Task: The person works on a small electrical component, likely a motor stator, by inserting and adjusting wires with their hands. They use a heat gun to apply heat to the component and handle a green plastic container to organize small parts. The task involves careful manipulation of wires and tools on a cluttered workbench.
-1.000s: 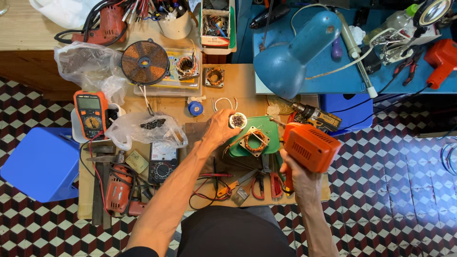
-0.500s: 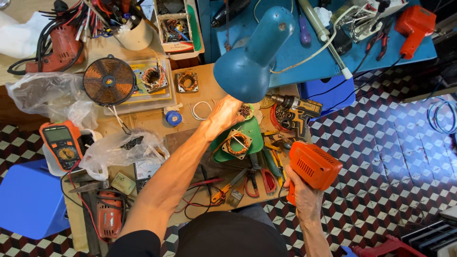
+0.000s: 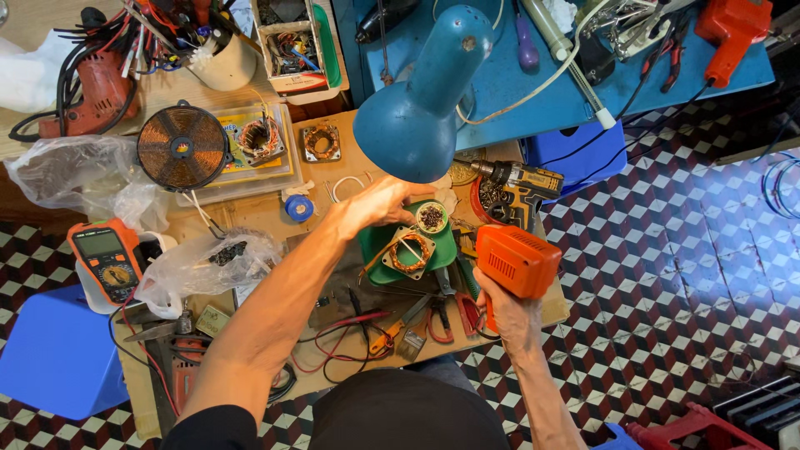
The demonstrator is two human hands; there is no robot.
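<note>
A small cup (image 3: 431,217) has been set on the green tray (image 3: 372,247) by the left hand (image 3: 379,204), fingers loosely curled; the orange tool (image 3: 517,261) stays gripped in the right hand (image 3: 508,312).

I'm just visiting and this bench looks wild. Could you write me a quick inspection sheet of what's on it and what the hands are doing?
Surface: small wooden bench, crowded; a blue table behind it.
Job's things: orange power tool; green tray holding a copper-wound stator and a small round tin of bits.
Clutter: flat copper coil disc, multimeter, plastic bags, pliers, cordless drill, blue desk lamp.
Hands: left hand reaches over the tray beside the tin; right hand grips the orange tool.
Cables: red and black leads across the bench front.
Surroundings: checkered tile floor, blue stool.
</note>
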